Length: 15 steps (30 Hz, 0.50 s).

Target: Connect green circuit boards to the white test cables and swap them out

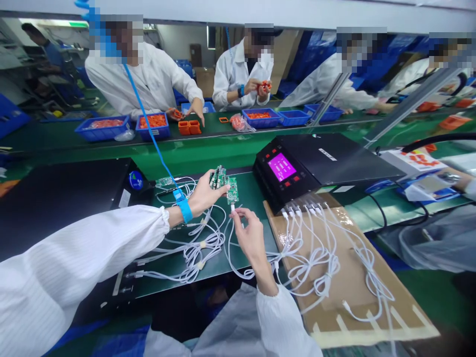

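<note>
My left hand [206, 192], with a blue wrist strap [183, 206] at its wrist, grips several green circuit boards. One circuit board [232, 191] stands out in front of the others, its lower edge facing me. Just below it, my right hand [250, 233] pinches a white cable plug [232, 207] that meets the board's lower edge; whether it is fully seated I cannot tell. The plug's white cable loops down toward the coiled white cables [203, 248] on the green table. Another circuit board [164, 182] lies behind my left wrist with a cable at its end.
A black device with a lit magenta screen [282, 166] stands at right, white cables plugged into its front. Cardboard [345, 277] lies beneath those cables. At left is another black box [67, 198]. Across the line, co-workers handle orange parts beside blue bins [152, 130].
</note>
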Tool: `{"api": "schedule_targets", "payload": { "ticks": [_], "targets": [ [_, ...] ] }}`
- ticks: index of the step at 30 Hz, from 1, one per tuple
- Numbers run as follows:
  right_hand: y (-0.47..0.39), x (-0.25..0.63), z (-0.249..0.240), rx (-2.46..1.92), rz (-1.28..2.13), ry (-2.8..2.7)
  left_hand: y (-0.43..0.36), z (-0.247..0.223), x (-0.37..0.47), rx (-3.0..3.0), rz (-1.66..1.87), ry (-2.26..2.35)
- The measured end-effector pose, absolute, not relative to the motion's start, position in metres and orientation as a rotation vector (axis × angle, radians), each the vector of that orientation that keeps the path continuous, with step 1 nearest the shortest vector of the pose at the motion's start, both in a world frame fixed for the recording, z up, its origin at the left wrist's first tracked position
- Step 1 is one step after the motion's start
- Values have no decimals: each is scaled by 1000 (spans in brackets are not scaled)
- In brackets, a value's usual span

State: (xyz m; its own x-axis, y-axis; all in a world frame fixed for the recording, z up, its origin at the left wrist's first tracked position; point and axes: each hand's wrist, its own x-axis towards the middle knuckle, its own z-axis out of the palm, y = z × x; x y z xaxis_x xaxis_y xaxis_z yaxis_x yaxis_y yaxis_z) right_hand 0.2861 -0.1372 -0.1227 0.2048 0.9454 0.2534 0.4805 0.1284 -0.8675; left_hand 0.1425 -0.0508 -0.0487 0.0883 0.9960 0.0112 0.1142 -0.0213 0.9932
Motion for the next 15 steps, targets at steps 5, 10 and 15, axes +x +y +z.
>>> {"api": "schedule_targets", "payload": {
  "ticks": [5, 10, 15],
  "targets": [
    [-112, 306, -122, -1824, 327, -1639, -48, -59, 140, 1409, 1101, 1282],
    [-78, 307, -138, -2108, 164, -1803, -51, -58, 141, 1461, 1102, 1249],
    [-61, 296, -154, -2104, 216, -1791, -53, -59, 140, 1546, 1121, 1303]
  ]
}}
